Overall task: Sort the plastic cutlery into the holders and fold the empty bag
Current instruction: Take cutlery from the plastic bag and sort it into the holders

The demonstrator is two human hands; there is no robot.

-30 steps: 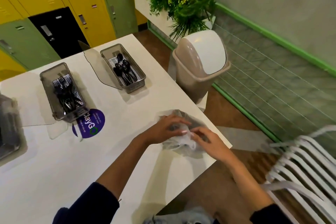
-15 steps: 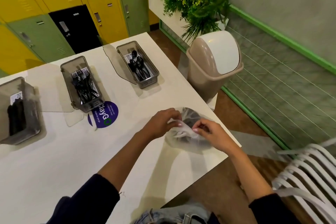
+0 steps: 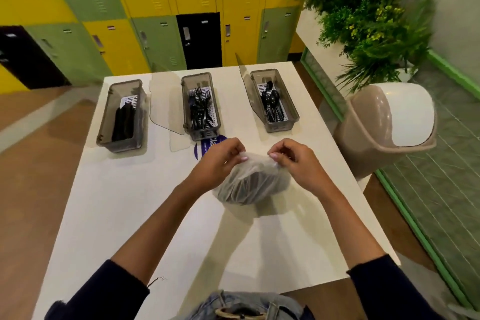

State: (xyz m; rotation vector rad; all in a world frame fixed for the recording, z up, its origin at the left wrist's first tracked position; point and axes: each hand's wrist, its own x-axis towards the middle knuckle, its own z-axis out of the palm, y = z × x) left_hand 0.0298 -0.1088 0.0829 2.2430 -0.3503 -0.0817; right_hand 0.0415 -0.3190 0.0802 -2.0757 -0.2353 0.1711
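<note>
Bag [image 3: 226,191] at mid-table [image 3: 130,215], nearer the right edge, dark cutlery [image 3: 259,184] inside; mouth pinched between left hand [image 3: 220,161] and right hand [image 3: 293,163]. Judged step: opening. Next: part the film, carry pieces to holders [image 3: 205,134] along the far edge.

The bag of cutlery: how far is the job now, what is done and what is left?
Done: forks lie in the middle holder, spoons in the right holder. In hand: left hand and right hand pinch the top of the bag; dark cutlery shows inside. Left: sorting it, folding the bag.
</note>
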